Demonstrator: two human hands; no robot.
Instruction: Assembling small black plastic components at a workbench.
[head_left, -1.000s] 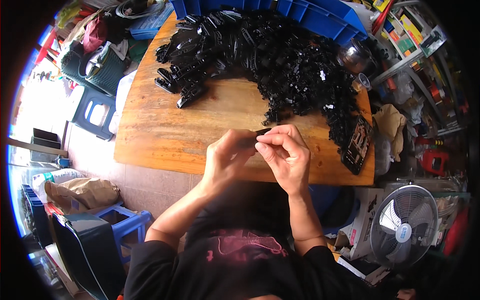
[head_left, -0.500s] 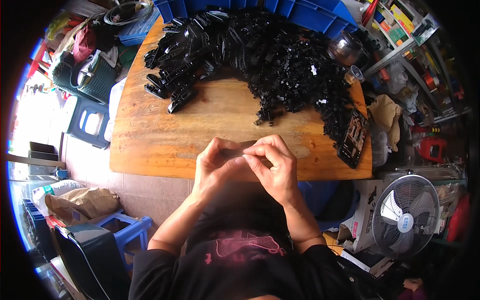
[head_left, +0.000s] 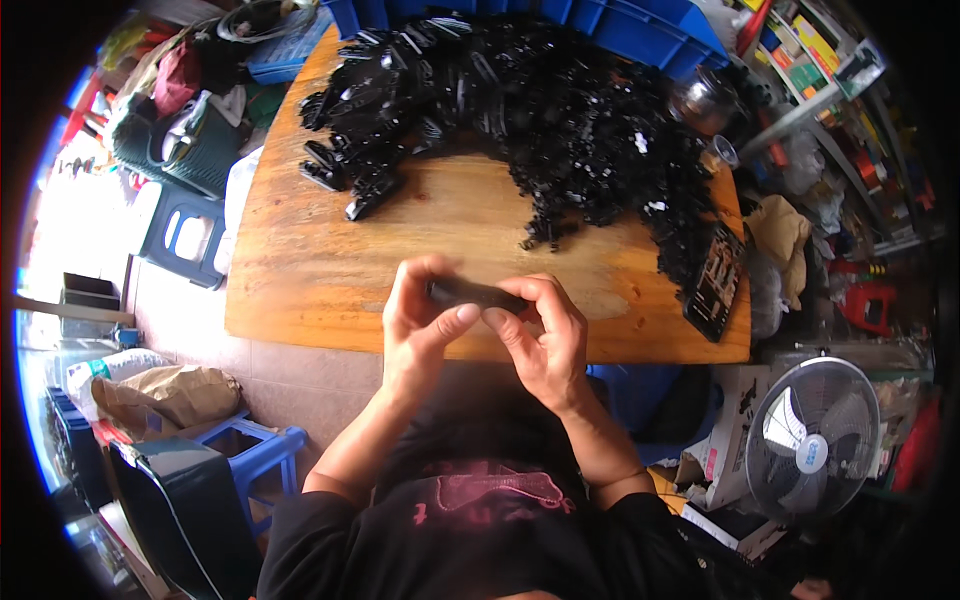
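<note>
Both my hands hold one long black plastic piece over the near edge of the wooden table. My left hand grips its left end, thumb in front and fingers behind, the fingertips blurred. At the other end my right hand pinches it between thumb and curled forefinger. The piece's exact kind cannot be made out. Farther back lies a heap of longer black plastic parts on the left. It runs into a heap of small black plastic parts on the right.
Blue plastic crates stand along the table's far edge. A phone lies at the right edge, near a glass jar. On the floor side are a fan at right and a blue stool at left.
The black piece has come into clearer view as my fingers shifted around it. My left fingers have lifted and opened slightly. The view has moved a little, and the heaps look unchanged.
</note>
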